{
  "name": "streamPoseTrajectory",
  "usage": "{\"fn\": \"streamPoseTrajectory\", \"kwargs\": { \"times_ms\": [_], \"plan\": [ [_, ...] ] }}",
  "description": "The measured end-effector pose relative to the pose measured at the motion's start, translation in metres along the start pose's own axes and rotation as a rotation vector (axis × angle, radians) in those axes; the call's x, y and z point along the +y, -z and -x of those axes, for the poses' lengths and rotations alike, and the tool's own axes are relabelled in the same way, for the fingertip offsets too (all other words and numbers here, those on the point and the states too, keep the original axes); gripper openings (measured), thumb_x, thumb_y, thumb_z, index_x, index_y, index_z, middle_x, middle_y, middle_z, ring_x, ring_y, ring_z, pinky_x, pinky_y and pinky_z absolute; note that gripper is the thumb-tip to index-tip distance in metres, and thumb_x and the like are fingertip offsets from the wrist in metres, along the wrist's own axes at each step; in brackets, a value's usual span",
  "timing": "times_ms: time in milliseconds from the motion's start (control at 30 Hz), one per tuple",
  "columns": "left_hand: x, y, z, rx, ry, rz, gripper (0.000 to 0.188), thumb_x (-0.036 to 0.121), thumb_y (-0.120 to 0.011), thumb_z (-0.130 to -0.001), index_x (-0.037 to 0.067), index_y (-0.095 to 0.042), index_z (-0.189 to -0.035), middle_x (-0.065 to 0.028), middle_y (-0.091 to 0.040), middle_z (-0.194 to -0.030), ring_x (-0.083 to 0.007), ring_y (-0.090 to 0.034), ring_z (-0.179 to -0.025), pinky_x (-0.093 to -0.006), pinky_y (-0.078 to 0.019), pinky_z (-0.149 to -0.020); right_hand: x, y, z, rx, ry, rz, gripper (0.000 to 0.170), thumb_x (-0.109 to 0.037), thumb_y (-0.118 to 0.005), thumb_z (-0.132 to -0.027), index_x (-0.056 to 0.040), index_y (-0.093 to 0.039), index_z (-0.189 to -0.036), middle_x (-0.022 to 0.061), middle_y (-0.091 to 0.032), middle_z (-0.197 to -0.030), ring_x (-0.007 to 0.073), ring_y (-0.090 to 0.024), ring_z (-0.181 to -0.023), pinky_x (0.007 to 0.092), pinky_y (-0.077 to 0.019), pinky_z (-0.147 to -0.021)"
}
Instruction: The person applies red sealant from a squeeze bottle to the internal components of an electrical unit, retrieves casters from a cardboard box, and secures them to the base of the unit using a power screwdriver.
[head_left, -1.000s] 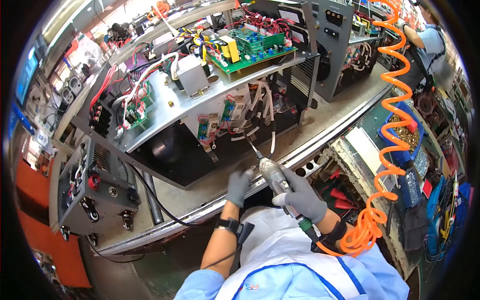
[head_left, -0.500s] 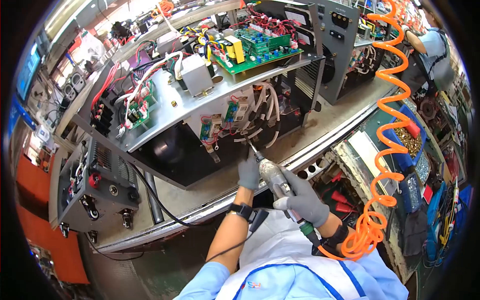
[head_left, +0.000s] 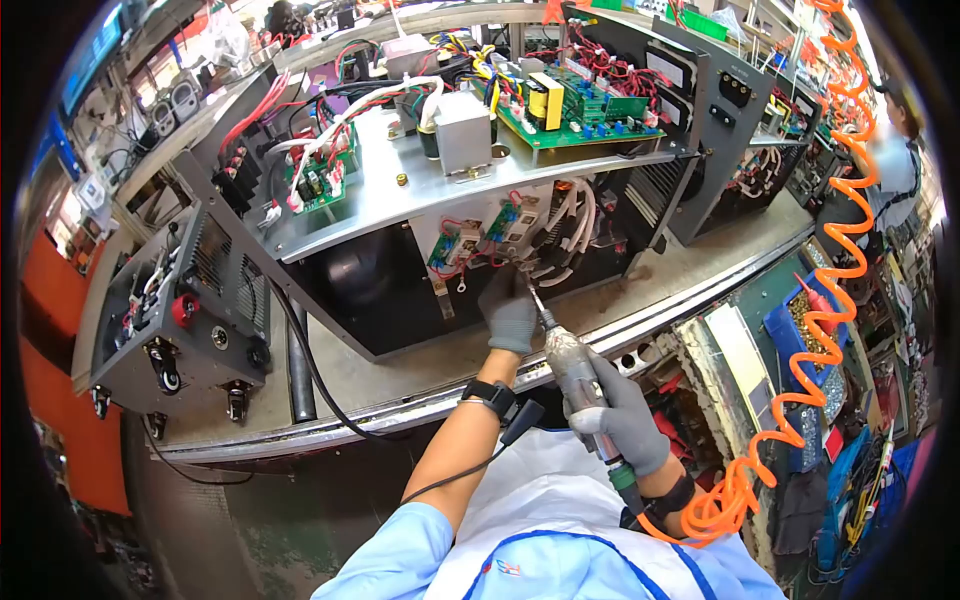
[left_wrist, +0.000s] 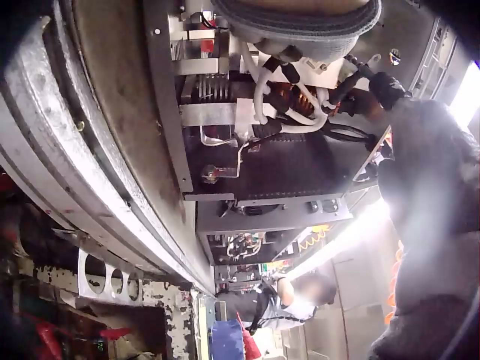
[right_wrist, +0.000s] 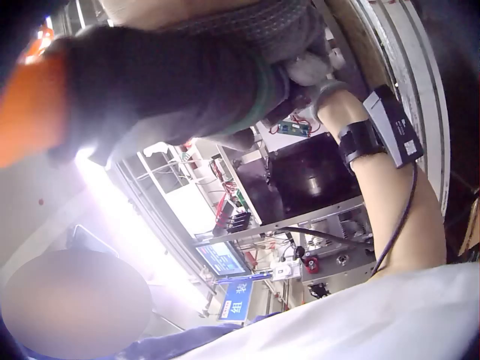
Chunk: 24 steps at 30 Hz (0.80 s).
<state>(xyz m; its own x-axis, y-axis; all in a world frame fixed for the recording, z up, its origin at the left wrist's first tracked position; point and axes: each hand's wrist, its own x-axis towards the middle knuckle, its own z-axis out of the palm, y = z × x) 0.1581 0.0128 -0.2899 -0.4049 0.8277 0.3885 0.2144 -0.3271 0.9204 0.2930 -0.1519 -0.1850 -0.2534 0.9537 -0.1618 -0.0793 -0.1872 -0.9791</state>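
In the head view the gloved right hand (head_left: 622,415) grips a metallic air screwdriver (head_left: 572,368), its long bit angled up into the lower bay of a metal chassis (head_left: 350,215). The gloved left hand (head_left: 508,308) reaches inside that bay beside the bit, below the small green boards (head_left: 512,222) and a bundle of white cables (head_left: 580,225). Its fingertips are dark and partly hidden, so their hold is unclear. The left wrist view shows the glove cuff (left_wrist: 300,30) over white cables (left_wrist: 262,97) and a large blurred dark shape at the right.
An orange coiled hose (head_left: 840,290) runs from the tool up the right side. Blue parts bins (head_left: 795,335) stand on the right bench. At the left sits a grey caster-wheeled unit (head_left: 180,340), with a black cable beside it. Another person (head_left: 895,165) is at the upper right.
The left hand has moved up from near the bench edge into the chassis bay, beside the bit. The right hand still holds the screwdriver. The head view has shifted.
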Motion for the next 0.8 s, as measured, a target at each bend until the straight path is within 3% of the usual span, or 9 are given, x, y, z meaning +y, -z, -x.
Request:
{"fn": "streamPoseTrajectory", "kwargs": {
  "times_ms": [33, 100, 167, 267, 367, 433, 567, 667, 800],
  "plan": [
    [0.005, 0.002, 0.001, -0.010, -0.010, -0.040, 0.018, 0.012, -0.054, -0.082, 0.002, -0.062, -0.093, -0.0187, -0.063, -0.084, -0.0332, -0.062, -0.078, -0.0347, -0.0480, -0.069, -0.004, -0.002, 0.001, 0.003, -0.019, -0.059, 0.087, -0.012, -0.068, -0.059, 0.0038, -0.030, -0.135, 0.0085, -0.053, -0.108, 0.0113, -0.051, -0.094, 0.0210, -0.0410, -0.083],
    [0.001, -0.001, 0.001, 0.016, -0.045, -0.015, 0.016, 0.013, -0.054, -0.082, 0.003, -0.062, -0.092, -0.0186, -0.061, -0.082, -0.0344, -0.061, -0.077, -0.0359, -0.0476, -0.067, -0.009, -0.003, 0.002, 0.007, -0.041, -0.112, 0.085, -0.013, -0.068, -0.059, 0.0035, -0.032, -0.134, 0.0078, -0.054, -0.104, 0.0105, -0.052, -0.090, 0.0203, -0.0426, -0.080],
    [0.002, 0.000, 0.002, 0.040, -0.079, 0.008, 0.015, 0.014, -0.053, -0.082, 0.005, -0.061, -0.091, -0.0186, -0.060, -0.081, -0.0357, -0.060, -0.076, -0.0371, -0.0473, -0.065, -0.012, -0.003, 0.003, -0.030, -0.090, -0.196, 0.078, -0.013, -0.065, -0.060, 0.0023, -0.036, -0.131, 0.0067, -0.055, -0.090, 0.0107, -0.055, -0.072, 0.0200, -0.0463, -0.063],
    [0.002, 0.003, 0.003, 0.017, -0.094, -0.049, 0.014, 0.014, -0.052, -0.083, 0.004, -0.059, -0.090, -0.0185, -0.059, -0.079, -0.0365, -0.059, -0.074, -0.0386, -0.0466, -0.063, -0.026, -0.002, 0.004, -0.095, -0.209, -0.316, 0.067, -0.016, -0.063, -0.063, 0.0005, -0.040, -0.125, 0.0077, -0.055, -0.081, 0.0133, -0.054, -0.055, 0.0226, -0.0451, -0.048],
    [0.006, 0.004, 0.001, 0.017, -0.147, -0.053, 0.012, 0.014, -0.050, -0.083, 0.005, -0.057, -0.086, -0.0182, -0.058, -0.077, -0.0378, -0.058, -0.072, -0.0400, -0.0457, -0.061, -0.020, 0.006, 0.001, -0.128, -0.217, -0.510, 0.057, -0.020, -0.060, -0.067, -0.0013, -0.043, -0.118, 0.0107, -0.057, -0.079, 0.0160, -0.055, -0.050, 0.0238, -0.0444, -0.043],
    [0.010, 0.003, 0.001, 0.088, -0.286, -0.075, 0.011, 0.015, -0.050, -0.083, 0.005, -0.055, -0.083, -0.0179, -0.058, -0.077, -0.0385, -0.057, -0.072, -0.0412, -0.0449, -0.060, -0.018, 0.003, 0.000, -0.148, -0.204, -0.589, 0.053, -0.022, -0.060, -0.068, -0.0012, -0.044, -0.115, 0.0115, -0.057, -0.079, 0.0169, -0.056, -0.052, 0.0236, -0.0447, -0.043],
    [0.008, 0.005, 0.002, 0.067, -0.265, -0.151, 0.011, 0.015, -0.050, -0.084, 0.006, -0.055, -0.085, -0.0180, -0.058, -0.078, -0.0385, -0.057, -0.072, -0.0418, -0.0447, -0.060, -0.015, 0.002, 0.002, -0.154, -0.209, -0.588, 0.057, -0.020, -0.060, -0.068, -0.0015, -0.042, -0.118, 0.0112, -0.057, -0.079, 0.0171, -0.056, -0.052, 0.0235, -0.0443, -0.043],
    [0.012, 0.007, 0.002, 0.042, -0.249, -0.100, 0.013, 0.017, -0.050, -0.084, 0.006, -0.057, -0.089, -0.0182, -0.058, -0.079, -0.0382, -0.057, -0.073, -0.0418, -0.0452, -0.061, -0.019, -0.003, 0.004, -0.097, -0.146, -0.412, 0.064, -0.018, -0.061, -0.067, -0.0011, -0.039, -0.124, 0.0114, -0.057, -0.079, 0.0167, -0.055, -0.051, 0.0236, -0.0443, -0.043],
    [0.014, 0.008, 0.007, 0.020, -0.225, -0.082, 0.016, 0.017, -0.051, -0.085, 0.003, -0.057, -0.091, -0.0193, -0.058, -0.079, -0.0376, -0.057, -0.072, -0.0393, -0.0458, -0.061, -0.026, -0.004, 0.001, -0.087, -0.208, -0.492, 0.063, -0.018, -0.061, -0.067, -0.0016, -0.040, -0.124, 0.0109, -0.056, -0.079, 0.0161, -0.054, -0.052, 0.0239, -0.0446, -0.044]
  ]
}}
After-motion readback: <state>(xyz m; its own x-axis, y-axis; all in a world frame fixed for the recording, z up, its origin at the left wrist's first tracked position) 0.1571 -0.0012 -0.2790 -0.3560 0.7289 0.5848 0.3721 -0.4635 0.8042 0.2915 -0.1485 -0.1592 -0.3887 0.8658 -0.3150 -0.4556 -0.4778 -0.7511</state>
